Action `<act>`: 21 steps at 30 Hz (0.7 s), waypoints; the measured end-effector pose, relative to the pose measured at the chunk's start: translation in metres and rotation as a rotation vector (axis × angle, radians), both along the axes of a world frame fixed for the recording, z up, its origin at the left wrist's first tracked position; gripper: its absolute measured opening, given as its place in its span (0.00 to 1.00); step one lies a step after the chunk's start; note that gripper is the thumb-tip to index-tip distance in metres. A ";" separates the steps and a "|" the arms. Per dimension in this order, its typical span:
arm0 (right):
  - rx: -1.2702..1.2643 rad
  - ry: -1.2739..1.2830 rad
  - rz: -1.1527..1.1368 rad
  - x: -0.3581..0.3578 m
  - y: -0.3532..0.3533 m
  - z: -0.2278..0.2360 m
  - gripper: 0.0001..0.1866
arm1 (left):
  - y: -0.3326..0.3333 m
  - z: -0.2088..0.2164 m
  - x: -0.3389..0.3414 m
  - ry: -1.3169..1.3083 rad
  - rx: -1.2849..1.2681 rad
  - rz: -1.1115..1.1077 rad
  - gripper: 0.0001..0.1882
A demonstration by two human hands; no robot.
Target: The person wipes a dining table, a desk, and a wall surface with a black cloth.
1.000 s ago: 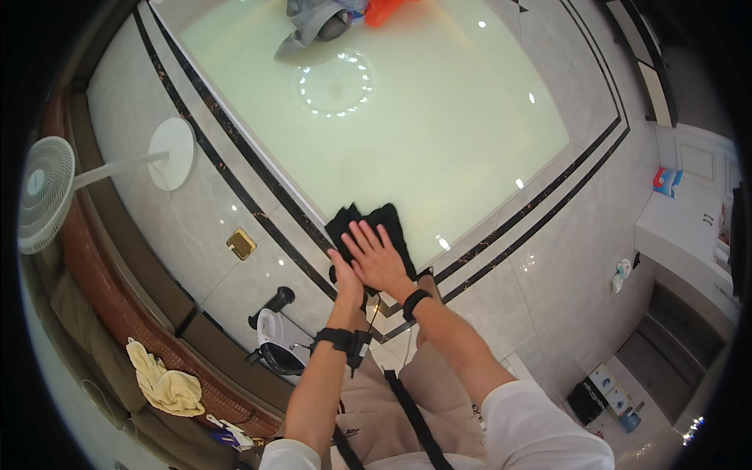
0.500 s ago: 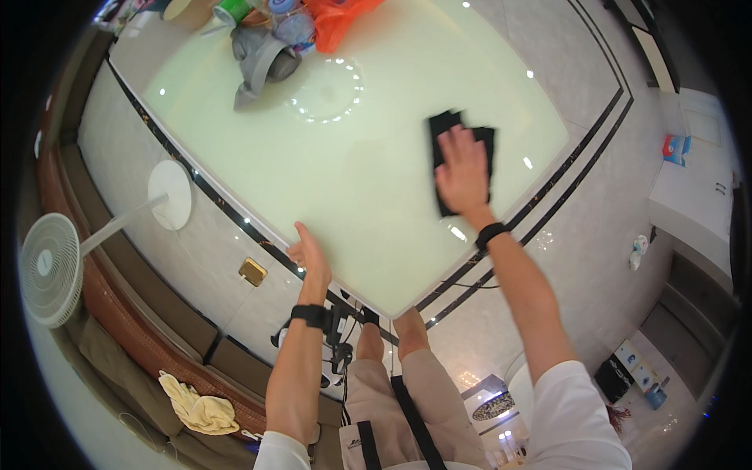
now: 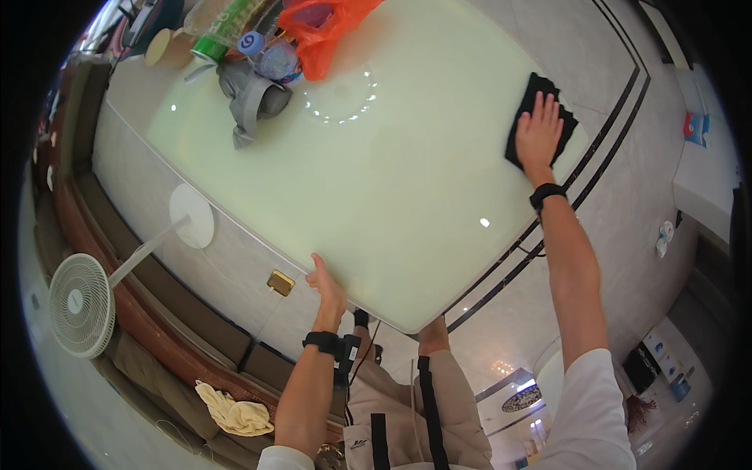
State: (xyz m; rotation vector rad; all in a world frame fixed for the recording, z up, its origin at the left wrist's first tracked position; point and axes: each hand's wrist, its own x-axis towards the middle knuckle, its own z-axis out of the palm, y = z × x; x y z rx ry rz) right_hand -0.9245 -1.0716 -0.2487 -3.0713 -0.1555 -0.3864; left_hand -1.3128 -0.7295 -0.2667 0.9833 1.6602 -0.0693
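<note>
My right hand (image 3: 539, 135) lies flat with its fingers spread on a folded black cloth (image 3: 565, 124), pressing it against the pale green glossy tabletop (image 3: 376, 204) near its right edge. At the near-left table edge, my left hand (image 3: 327, 291) holds nothing visible; it is open, with a finger and thumb extended and the other fingers partly hidden. Far left on the table sit a grey cloth-like item (image 3: 249, 102), a clear bottle with a blue cap (image 3: 276, 59), a green canister (image 3: 227, 30) and an orange plastic bag (image 3: 325, 35).
A white standing fan (image 3: 82, 304) is on the left, by a brown sofa (image 3: 157, 286). A yellow cloth (image 3: 235, 409) lies on the sofa. A gold floor plate (image 3: 280, 283) is set in the tiles. A white cabinet (image 3: 709, 184) stands at the right.
My right hand has slid the black cloth to the right and farther away, toward the table's right edge. My left hand stays beside the near-left edge; the view has shifted slightly.
</note>
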 end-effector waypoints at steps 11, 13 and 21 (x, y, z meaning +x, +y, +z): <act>0.168 0.462 0.596 -0.258 0.264 0.049 0.33 | 0.014 0.020 0.009 -0.325 -0.333 -0.028 0.43; 0.266 0.510 0.589 -0.299 0.293 0.050 0.33 | 0.018 0.057 0.017 -0.354 -0.415 0.011 0.40; 0.282 0.477 0.529 -0.316 0.307 0.057 0.34 | 0.163 0.042 0.006 -0.197 -0.318 -0.070 0.47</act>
